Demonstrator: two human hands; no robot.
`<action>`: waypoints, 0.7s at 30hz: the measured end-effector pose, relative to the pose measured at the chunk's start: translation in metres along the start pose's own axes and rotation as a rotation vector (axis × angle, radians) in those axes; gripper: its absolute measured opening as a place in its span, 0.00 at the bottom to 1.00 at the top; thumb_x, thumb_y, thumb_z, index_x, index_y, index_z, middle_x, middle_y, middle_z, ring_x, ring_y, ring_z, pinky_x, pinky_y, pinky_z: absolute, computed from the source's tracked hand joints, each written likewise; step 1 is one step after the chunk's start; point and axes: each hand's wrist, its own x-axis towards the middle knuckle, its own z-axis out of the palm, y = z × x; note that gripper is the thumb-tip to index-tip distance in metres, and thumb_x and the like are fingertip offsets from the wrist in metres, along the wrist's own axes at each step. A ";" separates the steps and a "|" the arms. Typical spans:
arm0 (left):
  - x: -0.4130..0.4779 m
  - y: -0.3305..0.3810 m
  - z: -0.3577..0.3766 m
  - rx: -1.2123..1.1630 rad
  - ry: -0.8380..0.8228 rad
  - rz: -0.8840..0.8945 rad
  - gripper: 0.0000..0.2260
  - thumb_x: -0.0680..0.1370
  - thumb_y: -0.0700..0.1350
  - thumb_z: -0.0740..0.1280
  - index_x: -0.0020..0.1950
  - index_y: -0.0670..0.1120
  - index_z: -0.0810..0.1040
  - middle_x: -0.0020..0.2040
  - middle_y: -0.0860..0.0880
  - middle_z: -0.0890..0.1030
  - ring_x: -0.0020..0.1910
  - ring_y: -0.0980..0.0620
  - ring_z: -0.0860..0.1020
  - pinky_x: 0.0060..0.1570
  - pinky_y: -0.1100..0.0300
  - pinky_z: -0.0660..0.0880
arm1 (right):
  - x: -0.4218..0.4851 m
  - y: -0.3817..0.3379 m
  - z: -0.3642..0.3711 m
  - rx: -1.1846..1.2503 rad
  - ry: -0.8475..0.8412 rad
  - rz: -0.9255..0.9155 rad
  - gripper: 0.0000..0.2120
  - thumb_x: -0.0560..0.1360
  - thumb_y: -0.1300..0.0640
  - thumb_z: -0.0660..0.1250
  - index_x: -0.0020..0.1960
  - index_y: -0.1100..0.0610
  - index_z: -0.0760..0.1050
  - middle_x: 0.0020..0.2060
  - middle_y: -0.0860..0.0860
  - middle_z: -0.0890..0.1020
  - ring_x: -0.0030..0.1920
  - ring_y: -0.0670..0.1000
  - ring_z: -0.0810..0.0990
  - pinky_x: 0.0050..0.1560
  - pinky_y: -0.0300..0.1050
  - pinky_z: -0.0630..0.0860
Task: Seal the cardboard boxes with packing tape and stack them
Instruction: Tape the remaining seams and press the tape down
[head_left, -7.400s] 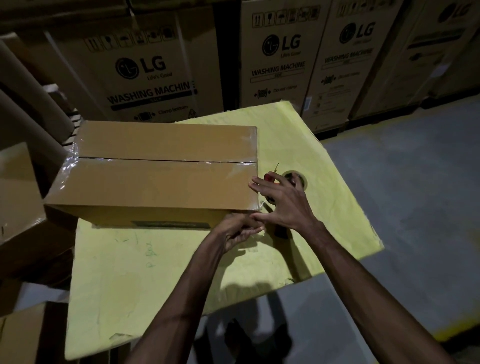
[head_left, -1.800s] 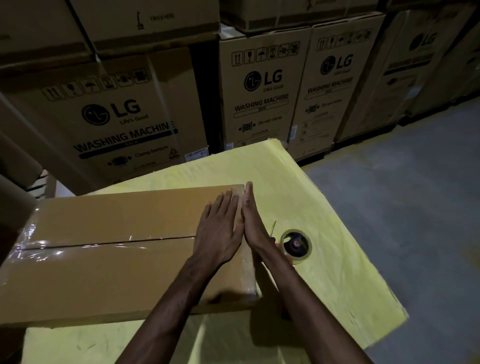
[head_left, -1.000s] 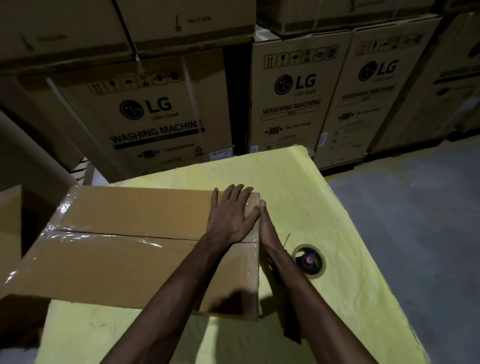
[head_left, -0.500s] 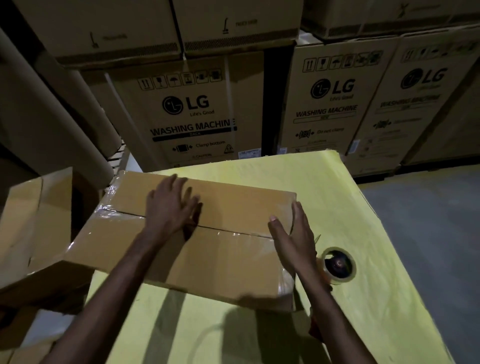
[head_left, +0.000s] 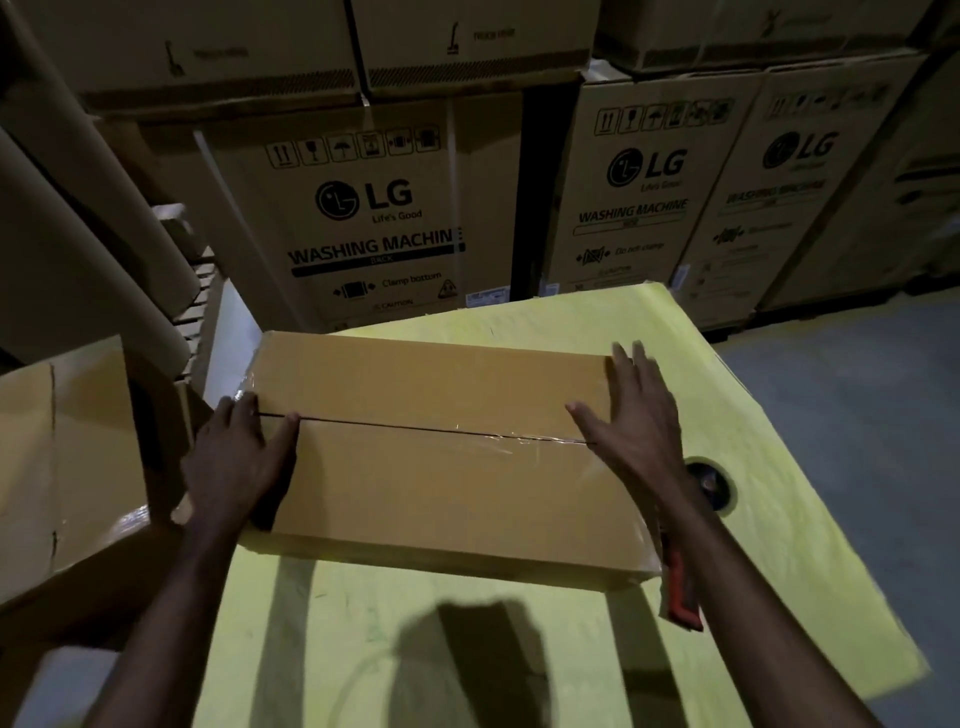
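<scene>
Box (head_left: 441, 493) taped shut, contents hidden, left hand (head_left: 234, 462), right hand (head_left: 634, 421) straight-fingered at its ends

Bare forearms (head_left: 171, 597), bare left grip (head_left: 236, 460), right grip (head_left: 636, 415)

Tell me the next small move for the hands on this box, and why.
Probably grip both ends and lift it. Clear tape lies along the seam of the cardboard box, the left hand sits at its left end, the right hand at its right end, and another box stands beside the table.

Yellow table (head_left: 810, 545): cardboard box (head_left: 441, 478), tape roll (head_left: 723, 486) (right).
</scene>
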 end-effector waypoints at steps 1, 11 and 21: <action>-0.014 -0.001 0.003 -0.077 0.126 -0.013 0.28 0.79 0.67 0.58 0.67 0.47 0.76 0.65 0.42 0.79 0.60 0.37 0.78 0.57 0.40 0.75 | 0.014 -0.005 -0.001 -0.085 -0.024 -0.052 0.44 0.75 0.28 0.63 0.83 0.42 0.49 0.84 0.46 0.46 0.83 0.51 0.44 0.79 0.60 0.46; -0.194 0.161 0.065 -1.371 0.183 -0.856 0.50 0.70 0.59 0.78 0.84 0.49 0.54 0.81 0.47 0.62 0.78 0.44 0.64 0.76 0.48 0.65 | 0.101 -0.084 0.021 -0.247 -0.487 -0.185 0.40 0.72 0.22 0.60 0.75 0.45 0.70 0.70 0.51 0.77 0.67 0.56 0.75 0.61 0.53 0.72; -0.162 0.172 0.058 -1.188 0.176 -0.735 0.60 0.63 0.64 0.82 0.84 0.60 0.46 0.82 0.50 0.64 0.77 0.42 0.68 0.75 0.42 0.66 | 0.073 -0.075 0.005 -0.152 -0.547 -0.132 0.43 0.63 0.21 0.70 0.66 0.51 0.79 0.56 0.51 0.84 0.53 0.54 0.81 0.56 0.54 0.81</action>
